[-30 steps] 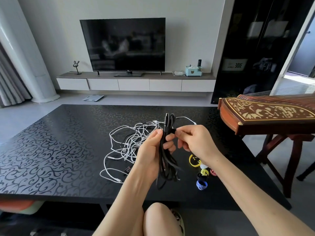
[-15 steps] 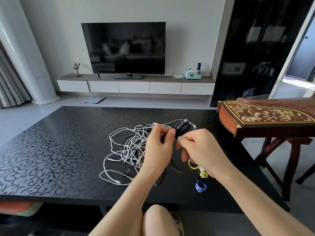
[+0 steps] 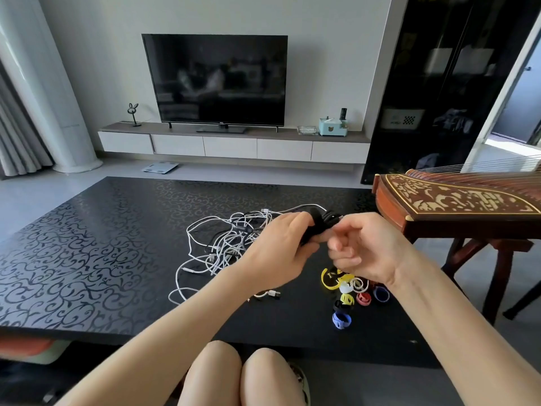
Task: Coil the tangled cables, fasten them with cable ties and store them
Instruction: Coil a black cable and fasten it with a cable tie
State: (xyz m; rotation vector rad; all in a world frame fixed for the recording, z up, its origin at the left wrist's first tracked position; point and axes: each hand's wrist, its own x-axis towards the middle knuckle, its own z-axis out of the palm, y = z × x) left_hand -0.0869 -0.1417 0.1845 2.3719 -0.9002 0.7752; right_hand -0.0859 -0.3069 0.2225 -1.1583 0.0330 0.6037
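Bundle of black cable (image 3: 322, 220), upright a second ago, now lies sideways just right of the white tangle (image 3: 228, 247). My left fingers (image 3: 295, 222) grip it; my right fingers (image 3: 341, 247) curl at its end, hold I cannot tell. Tying looks underway.

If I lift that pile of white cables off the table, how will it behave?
Probably floppy: the white cables lie in loose loops. Likely lifts as one snarled clump, since strands cross everywhere. Seemingly light, being thin cords.
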